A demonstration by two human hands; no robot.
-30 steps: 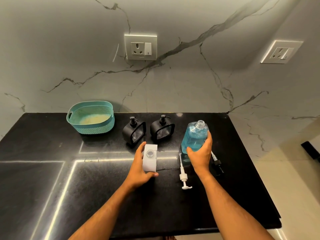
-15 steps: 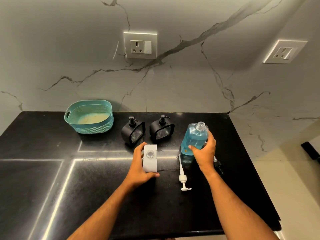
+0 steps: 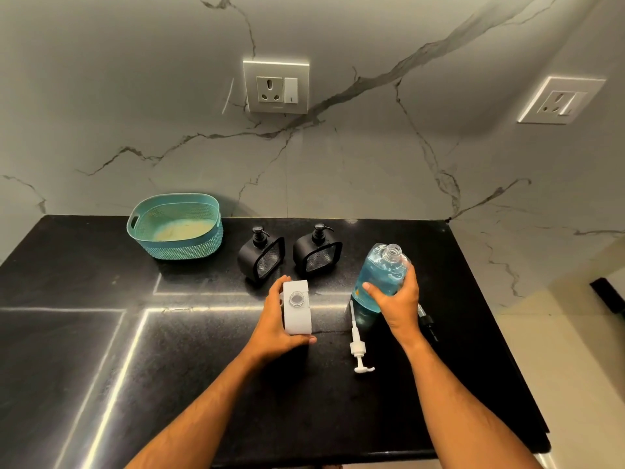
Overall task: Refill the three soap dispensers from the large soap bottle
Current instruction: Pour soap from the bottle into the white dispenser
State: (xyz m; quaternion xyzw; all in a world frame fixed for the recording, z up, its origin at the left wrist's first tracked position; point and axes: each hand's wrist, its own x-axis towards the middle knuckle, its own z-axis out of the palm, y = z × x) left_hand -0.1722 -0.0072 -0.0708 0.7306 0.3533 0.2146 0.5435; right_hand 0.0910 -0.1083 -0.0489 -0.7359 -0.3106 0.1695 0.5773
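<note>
My left hand [image 3: 275,328] grips a white soap dispenser [image 3: 297,308] standing on the black counter, its round neck uncapped. My right hand [image 3: 397,301] holds the large clear bottle of blue soap [image 3: 380,272], uncapped and tilted slightly left, lifted just off the counter. Two black soap dispensers [image 3: 260,255] [image 3: 317,250] with their pumps on stand behind the white one. A white pump with its long tube [image 3: 357,346] lies on the counter between my hands. A black pump [image 3: 427,321] lies to the right of my right wrist, partly hidden.
A teal perforated basket [image 3: 176,228] sits at the back left of the counter [image 3: 101,367]. Marble wall behind carries two socket plates [image 3: 275,86] [image 3: 561,100]. The counter's right edge drops to a pale floor.
My right hand has raised the blue bottle slightly and shifted its grip lower on the body. My left hand still holds the white dispenser in the same spot.
</note>
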